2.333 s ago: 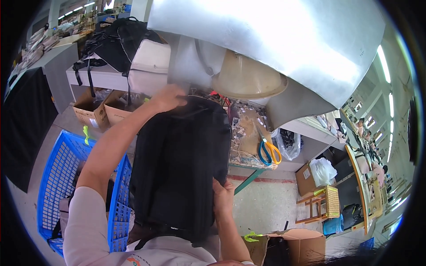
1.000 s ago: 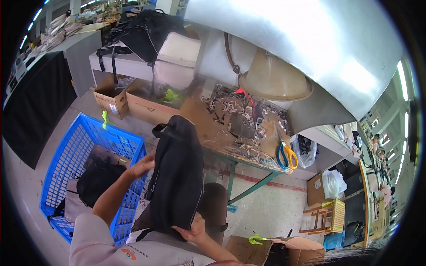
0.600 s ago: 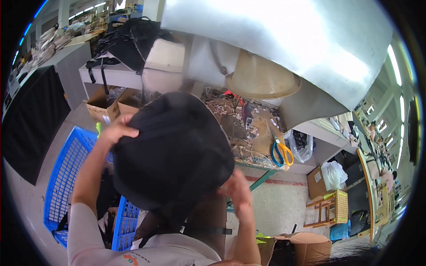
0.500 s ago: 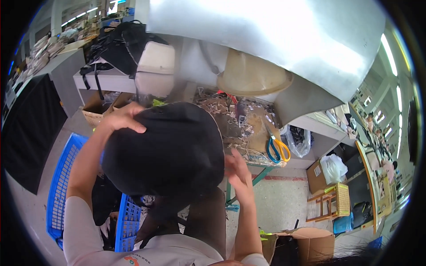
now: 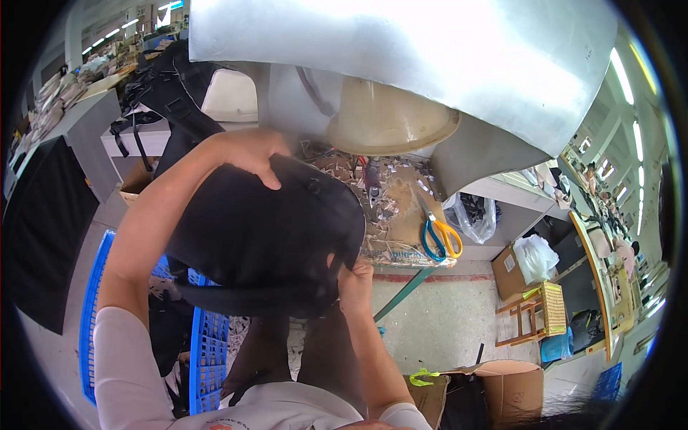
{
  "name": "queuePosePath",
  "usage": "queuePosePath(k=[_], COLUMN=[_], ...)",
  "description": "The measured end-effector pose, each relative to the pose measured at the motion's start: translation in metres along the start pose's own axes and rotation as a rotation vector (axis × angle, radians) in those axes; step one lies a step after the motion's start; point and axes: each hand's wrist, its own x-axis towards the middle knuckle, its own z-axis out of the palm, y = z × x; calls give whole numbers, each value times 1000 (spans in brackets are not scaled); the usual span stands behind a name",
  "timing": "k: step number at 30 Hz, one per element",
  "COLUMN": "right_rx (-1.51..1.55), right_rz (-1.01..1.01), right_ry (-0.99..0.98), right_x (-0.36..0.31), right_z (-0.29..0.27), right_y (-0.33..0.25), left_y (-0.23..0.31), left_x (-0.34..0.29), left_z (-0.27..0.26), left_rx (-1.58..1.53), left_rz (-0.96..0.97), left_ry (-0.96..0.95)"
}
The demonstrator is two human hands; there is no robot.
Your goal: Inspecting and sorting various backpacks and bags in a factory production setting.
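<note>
While held up in front of the person's chest, above the lap and short of the bench's near edge, the black bag (image 5: 269,236) is a rounded, dark fabric piece with a strap hanging along its lower side.

Left hand (image 5: 247,152): closed over the bag's upper edge, fingers curled down onto the fabric, forearm reaching up from the lower left.

Right hand (image 5: 355,281): pinching the bag's lower right edge, fingers closed on the fabric.

Bench (image 5: 401,215): just beyond the bag, its top littered with small scraps and offcuts.

Scissors (image 5: 438,233): orange and blue handles, lying near the bench's near right corner, well clear of both hands.

Cream dome-shaped lamp shade (image 5: 390,122): hanging over the bench's far side beneath a large grey metal hood (image 5: 430,57).

Blue plastic crate (image 5: 204,344): on the floor to the person's left, below the bag, dark items inside.

Cardboard box (image 5: 502,383): open, on the floor at the lower right.

Clear plastic bag (image 5: 473,215): just past the bench's right edge.
</note>
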Motion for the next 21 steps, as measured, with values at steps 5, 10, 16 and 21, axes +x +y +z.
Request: queuePosePath(k=[5, 10, 16, 21], right_rx=[40, 64, 73, 62], right_rz=[18, 28, 48, 80], right_ry=[70, 40, 91, 103], right_x=[1, 1, -2, -14], right_z=[-2, -15, -16, -23], right_y=[7, 14, 14, 16], left_y=[12, 20, 25, 33], left_x=[17, 28, 34, 29], left_z=[-6, -5, -3, 6], left_rx=[79, 139, 111, 191], left_rz=[-3, 10, 4, 81], left_ry=[-57, -75, -115, -76])
